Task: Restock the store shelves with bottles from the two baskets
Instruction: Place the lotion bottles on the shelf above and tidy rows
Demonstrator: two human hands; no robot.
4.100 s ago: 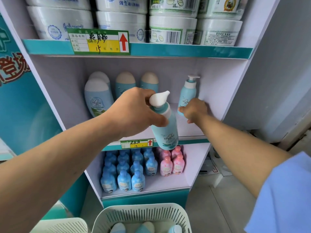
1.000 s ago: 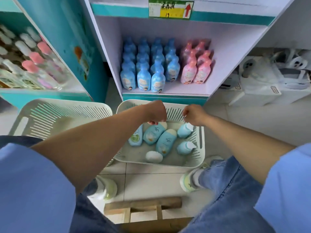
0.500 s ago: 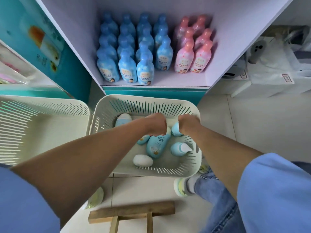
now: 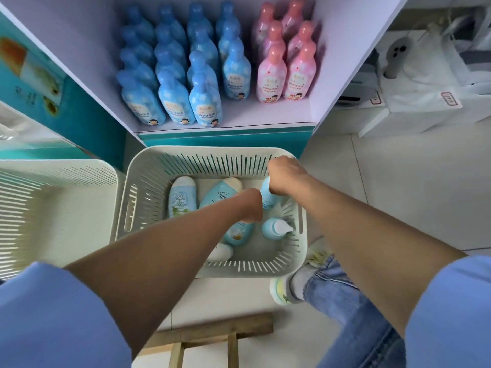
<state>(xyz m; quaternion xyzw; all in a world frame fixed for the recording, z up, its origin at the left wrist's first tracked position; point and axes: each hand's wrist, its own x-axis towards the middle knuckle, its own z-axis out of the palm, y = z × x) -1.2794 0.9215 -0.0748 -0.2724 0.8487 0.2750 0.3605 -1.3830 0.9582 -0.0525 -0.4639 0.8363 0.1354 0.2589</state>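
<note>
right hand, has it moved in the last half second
Yes, the right hand has risen toward the far rim of the basket, gripping a blue bottle.

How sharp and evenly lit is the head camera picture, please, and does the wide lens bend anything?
Head view: the wide lens splays the shelf walls and bows the basket rim; the rear blue bottles are soft, the front ones crisper; light through the slots stripes the second basket and washes it out; the right hand gripping a light blue bottle is fairly sharp; no hard glare.

A wooden frame (image 4: 212, 334) stands on floor tiles (image 4: 398, 181), white bags (image 4: 419, 83) far right.
</note>
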